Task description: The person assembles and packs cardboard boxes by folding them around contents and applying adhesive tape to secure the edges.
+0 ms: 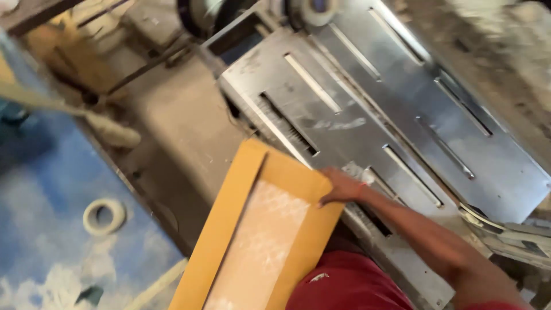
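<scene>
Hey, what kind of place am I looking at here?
Probably a small woodworking or panel workshop: a slotted steel machine table, a yellow-edged board under the right hand, and a dusty blue floor with a roll of tape.

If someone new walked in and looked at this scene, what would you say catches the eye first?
First the big yellow-brown board with a pale panel in its middle, low in the centre, with the right hand pressed on its upper corner. Behind it, filling the upper right, lies a shiny slotted metal machine table. To the left, a roll of tape lies on the dusty blue floor.
</scene>
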